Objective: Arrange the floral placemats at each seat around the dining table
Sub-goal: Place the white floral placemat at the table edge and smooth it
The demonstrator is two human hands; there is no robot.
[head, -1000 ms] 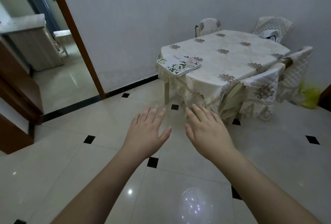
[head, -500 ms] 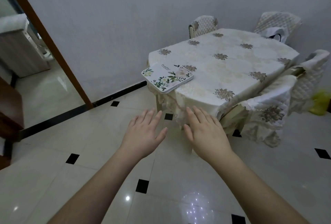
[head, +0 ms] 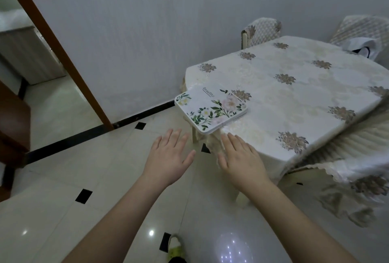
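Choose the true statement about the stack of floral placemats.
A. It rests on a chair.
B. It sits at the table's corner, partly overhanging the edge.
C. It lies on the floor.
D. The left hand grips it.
B: the stack of floral placemats lies on the table at its near corner, jutting past the edge, with both hands short of it.

How many placemats [head: 211,111] make up the stack I cannot tell; only the top one shows. The counter [head: 294,94] runs off the right edge, and its cloth hides all but two legs. The near chair [head: 357,170] is cut off on the right. My slipper [head: 175,249] is cropped by the bottom edge.
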